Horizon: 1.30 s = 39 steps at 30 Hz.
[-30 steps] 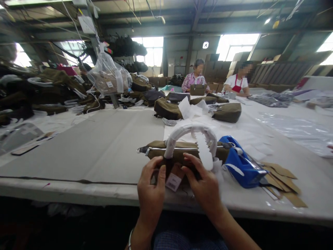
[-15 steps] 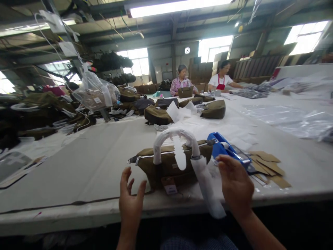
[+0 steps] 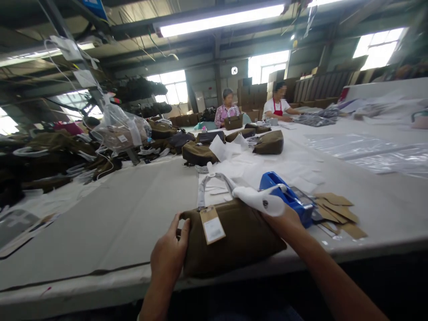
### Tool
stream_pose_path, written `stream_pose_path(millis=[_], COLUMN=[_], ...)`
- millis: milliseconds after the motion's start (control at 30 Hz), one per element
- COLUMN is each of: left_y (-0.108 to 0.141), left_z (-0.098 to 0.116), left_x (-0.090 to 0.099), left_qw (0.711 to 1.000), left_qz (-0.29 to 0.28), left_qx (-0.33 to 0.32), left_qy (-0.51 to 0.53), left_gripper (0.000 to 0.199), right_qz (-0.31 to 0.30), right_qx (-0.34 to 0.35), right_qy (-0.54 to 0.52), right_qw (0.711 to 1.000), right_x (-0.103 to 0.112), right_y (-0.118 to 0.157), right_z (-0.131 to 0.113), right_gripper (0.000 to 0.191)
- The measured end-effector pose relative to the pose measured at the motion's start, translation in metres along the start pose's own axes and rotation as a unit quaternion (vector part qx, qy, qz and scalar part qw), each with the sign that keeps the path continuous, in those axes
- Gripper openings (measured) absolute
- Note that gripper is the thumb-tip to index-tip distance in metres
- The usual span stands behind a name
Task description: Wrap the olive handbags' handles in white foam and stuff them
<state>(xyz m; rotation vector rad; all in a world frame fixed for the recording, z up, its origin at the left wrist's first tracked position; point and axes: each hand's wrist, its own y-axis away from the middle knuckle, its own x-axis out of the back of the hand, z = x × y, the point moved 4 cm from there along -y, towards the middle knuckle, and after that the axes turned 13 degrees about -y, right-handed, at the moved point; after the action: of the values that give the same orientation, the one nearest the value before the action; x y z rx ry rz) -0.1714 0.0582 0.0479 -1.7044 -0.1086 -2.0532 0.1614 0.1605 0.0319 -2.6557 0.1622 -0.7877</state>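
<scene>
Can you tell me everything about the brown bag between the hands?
The brown bag looks like soft, dark olive cloth. Its broad side faces us, tilted, near the table's front edge. A cardboard tag with a white label lies on it. A pale wrapped handle arches up behind, and a white wrapped piece lies along its top right. The left hand grips its left end; the right hand, partly hidden, is at its right end.

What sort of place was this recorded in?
Likely a bag factory's finishing or packing area: beyond the tagged brown bag being handled, similar bags lie across a large table, and cardboard boxes are stacked at the back.
</scene>
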Motion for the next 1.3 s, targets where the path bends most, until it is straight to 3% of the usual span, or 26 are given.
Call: stream_pose_path(millis=[100,200,267,300,433,567,900,1067,1133,1233,1300], left_y=[-0.014,-0.023,-0.021,-0.019,-0.001,0.013,0.0,-0.019,-0.028,-0.036,-0.037], left_z=[0.016,0.053,0.076,0.085,0.101,0.095,0.1,0.097,0.081,0.038,0.005], left_x=[0.01,0.009,0.007,0.007,0.001,-0.014,-0.046,-0.048,-0.043,-0.042,-0.049], left_qw=[0.991,0.956,0.93,0.923,0.9,0.89,0.904,0.914,0.927,0.95,0.974], left_qz=[0.085,0.03,-0.012,-0.007,0.08,0.13,0.053,-0.027,-0.045,-0.049,-0.017], left_qx=[-0.107,-0.289,-0.366,-0.386,-0.427,-0.431,-0.416,-0.402,-0.371,-0.303,-0.206], left_qy=[-0.01,0.023,0.015,0.004,-0.031,-0.068,-0.084,-0.045,-0.001,0.064,0.088], left_gripper=[0.049,0.047,0.048,0.048,0.052,0.057,0.056,0.048,0.05,0.049,0.049], right_qz=[-0.038,-0.144,-0.187,-0.188,-0.153,-0.195,-0.277,-0.308,-0.279,-0.171,-0.135], right_qx=[0.095,0.202,0.203,0.191,0.182,0.201,0.095,0.082,0.068,-0.013,-0.063], right_qy=[-0.037,-0.081,-0.06,-0.036,0.058,0.08,0.082,0.047,0.041,0.04,0.019], right_qw=[0.994,0.965,0.959,0.963,0.97,0.957,0.953,0.947,0.957,0.984,0.989], right_x=[-0.004,-0.013,-0.018,-0.02,-0.034,-0.055,-0.074,-0.064,-0.05,-0.025,-0.015], right_y=[-0.003,-0.001,0.0,0.002,0.021,0.044,0.033,0.02,0.02,0.028,0.037], right_z=[-0.025,-0.063,-0.078,-0.082,-0.084,-0.076,-0.063,-0.072,-0.07,-0.045,-0.023], right_gripper=[0.035,0.043,0.042,0.043,0.064,0.075,0.071,0.079,0.08,0.076,0.074])
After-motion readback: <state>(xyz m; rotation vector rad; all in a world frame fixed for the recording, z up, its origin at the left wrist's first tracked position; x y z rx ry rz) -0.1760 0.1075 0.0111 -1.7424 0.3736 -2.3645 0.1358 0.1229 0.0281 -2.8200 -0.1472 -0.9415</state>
